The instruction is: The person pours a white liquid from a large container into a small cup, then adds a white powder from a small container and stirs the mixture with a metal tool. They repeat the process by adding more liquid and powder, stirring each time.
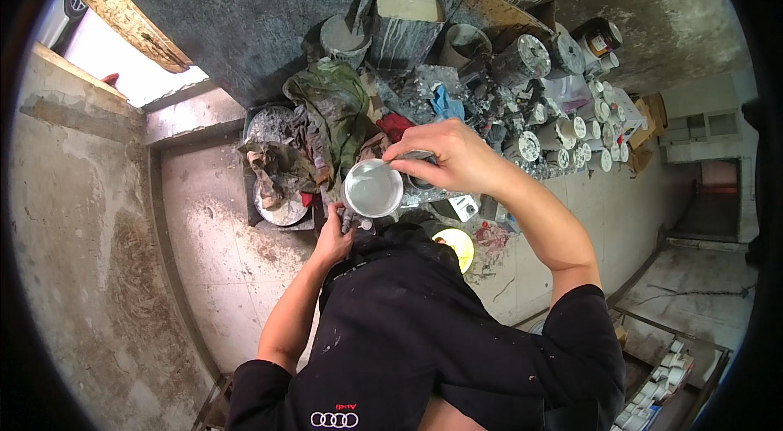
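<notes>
A round white cup (pixel 373 196) with pale grey liquid in it sits in front of my body, near the table's front edge. My left hand (pixel 330 238) is closed around a dark grey handle just below the cup, which looks like a spray gun's grip with a small metal knob beside it. From the right, my right hand (pixel 450 157) reaches over the cup. Its fingers are pinched at the cup's far right rim on a thin grey piece (pixel 414 154), partly hidden by the hand. Whether that piece touches the liquid is hard to make out.
A green cloth (pixel 329 97) and stained rags lie behind the cup. Several paint-spattered cans (pixel 528 58) crowd the table to the right. A blue cloth (pixel 446 103) and a red cloth (pixel 393 126) lie beyond my right hand. A yellow round container (pixel 458 247) stands low near my body.
</notes>
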### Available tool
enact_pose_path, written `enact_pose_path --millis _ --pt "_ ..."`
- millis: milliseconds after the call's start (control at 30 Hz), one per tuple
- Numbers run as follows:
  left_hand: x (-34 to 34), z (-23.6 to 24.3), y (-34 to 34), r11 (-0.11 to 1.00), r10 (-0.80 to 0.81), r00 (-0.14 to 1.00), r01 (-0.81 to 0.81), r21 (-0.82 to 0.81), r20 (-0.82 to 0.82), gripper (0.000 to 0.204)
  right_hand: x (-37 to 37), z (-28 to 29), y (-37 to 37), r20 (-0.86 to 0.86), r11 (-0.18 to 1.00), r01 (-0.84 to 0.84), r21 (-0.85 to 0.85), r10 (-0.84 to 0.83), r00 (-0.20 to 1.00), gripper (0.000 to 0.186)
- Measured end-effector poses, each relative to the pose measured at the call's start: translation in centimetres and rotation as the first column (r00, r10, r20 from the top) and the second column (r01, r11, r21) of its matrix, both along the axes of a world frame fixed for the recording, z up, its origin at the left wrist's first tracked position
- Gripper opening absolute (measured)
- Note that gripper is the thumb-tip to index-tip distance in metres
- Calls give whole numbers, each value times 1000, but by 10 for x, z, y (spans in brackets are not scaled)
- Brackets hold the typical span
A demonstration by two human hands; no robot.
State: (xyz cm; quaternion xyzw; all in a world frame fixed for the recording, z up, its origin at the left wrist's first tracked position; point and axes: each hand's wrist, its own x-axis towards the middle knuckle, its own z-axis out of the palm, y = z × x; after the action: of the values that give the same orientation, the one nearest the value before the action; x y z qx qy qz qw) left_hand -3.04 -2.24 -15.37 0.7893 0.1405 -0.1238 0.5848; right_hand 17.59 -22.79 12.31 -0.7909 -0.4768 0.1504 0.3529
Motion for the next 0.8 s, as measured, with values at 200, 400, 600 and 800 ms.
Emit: enact_pose_path --millis 200,400,600,800 --pt "-1 3 -1 1000 4 1000 -5 10 26 55 -2 -2 2 -99 994 -79 81 86 991 18" --pt "-1 5 -1 1000 11 1000 -11 18 5 54 -2 -2 2 32 1000 -25 -3 25 999 14" --pt "-1 2 -1 1000 6 1000 -6 -7 -11 55 0 -1 2 -13 1000 -15 -7 15 1000 19" --pt "-3 -2 -1 1000 4 1000 -4 -8 -1 55 -1 -4 3 -79 994 -87 69 92 993 19"
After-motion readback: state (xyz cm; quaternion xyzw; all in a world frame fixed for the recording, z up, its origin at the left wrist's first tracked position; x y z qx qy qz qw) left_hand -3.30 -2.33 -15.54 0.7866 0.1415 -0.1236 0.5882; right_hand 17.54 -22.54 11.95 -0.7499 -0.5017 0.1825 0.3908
